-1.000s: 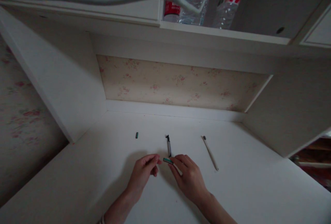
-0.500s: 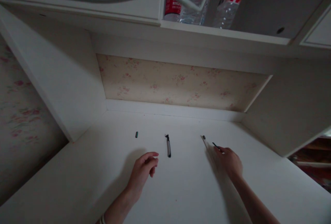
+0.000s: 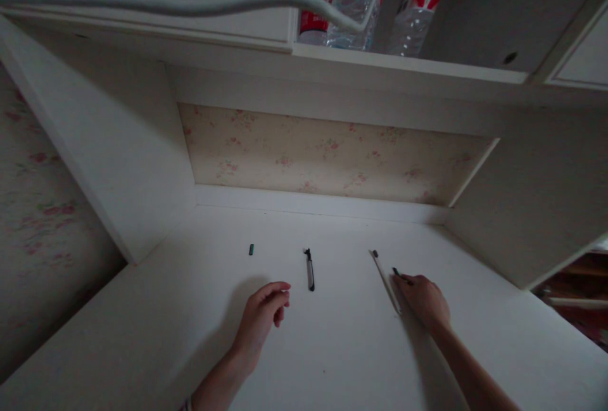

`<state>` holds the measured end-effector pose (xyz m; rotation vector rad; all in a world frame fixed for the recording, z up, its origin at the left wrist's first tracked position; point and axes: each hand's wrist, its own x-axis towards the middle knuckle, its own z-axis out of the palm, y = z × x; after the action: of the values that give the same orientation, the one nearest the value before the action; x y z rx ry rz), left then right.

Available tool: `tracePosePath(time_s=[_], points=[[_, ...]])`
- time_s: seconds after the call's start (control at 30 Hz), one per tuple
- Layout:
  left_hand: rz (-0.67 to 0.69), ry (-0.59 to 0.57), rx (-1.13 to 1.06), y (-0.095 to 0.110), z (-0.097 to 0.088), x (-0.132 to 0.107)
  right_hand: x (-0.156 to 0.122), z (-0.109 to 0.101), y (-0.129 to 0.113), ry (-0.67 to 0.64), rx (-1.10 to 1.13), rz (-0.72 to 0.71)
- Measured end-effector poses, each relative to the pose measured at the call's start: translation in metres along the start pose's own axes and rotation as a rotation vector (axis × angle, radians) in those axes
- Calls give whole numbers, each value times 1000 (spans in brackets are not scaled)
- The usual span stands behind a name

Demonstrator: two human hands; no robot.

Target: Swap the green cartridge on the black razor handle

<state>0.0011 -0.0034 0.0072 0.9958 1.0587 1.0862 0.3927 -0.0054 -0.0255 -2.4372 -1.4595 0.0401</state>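
The right hand [image 3: 422,297] has its fingers closed on a small dark piece [image 3: 401,276], low over the white desk [image 3: 304,347], apparently not yet let go. The left hand [image 3: 266,309], loosely curled, holds nothing visible. Three things already lie set down: a pale toothbrush [image 3: 385,280] just beside the right hand, the nearest obstacle; a black-and-grey handle [image 3: 310,271] between the hands; a small green piece [image 3: 251,249] farther left. Bottles [image 3: 418,12] stand above, well apart

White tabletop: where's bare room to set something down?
Free: between the black handle and toothbrush; between the small green piece and left side panel. Crowded: just right of the toothbrush, where the right hand holds a dark piece.
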Motion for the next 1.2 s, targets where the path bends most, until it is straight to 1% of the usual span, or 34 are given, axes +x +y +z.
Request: tracePosePath(time_s=[0.43, 0.6, 0.7, 0.77, 0.83, 0.9, 0.97, 1.1, 1.2], points=[[-1, -8, 18, 2, 0, -2, -2, 4, 6, 33, 28, -6], [71, 5, 124, 1, -3, 1, -4, 0, 8, 51, 83, 23], [99, 12, 220, 4, -11, 6, -6, -5, 3, 112, 137, 2], [109, -19, 338, 8, -18, 13, -10, -7, -7, 160, 187, -47], [154, -50, 487, 14, -29, 24, -17, -8, -23, 166, 261, -119], [275, -12, 669, 20, -42, 40, -26, -8, -43, 132, 343, -193], [387, 3, 898, 25, -58, 59, -37, -6, -66, 102, 421, -263], [416, -11, 1043, 32, -86, 99, -57, 3, -113, 55, 546, -439], [411, -35, 1128, 33, -101, 121, -67, 14, -144, 38, 539, -498]])
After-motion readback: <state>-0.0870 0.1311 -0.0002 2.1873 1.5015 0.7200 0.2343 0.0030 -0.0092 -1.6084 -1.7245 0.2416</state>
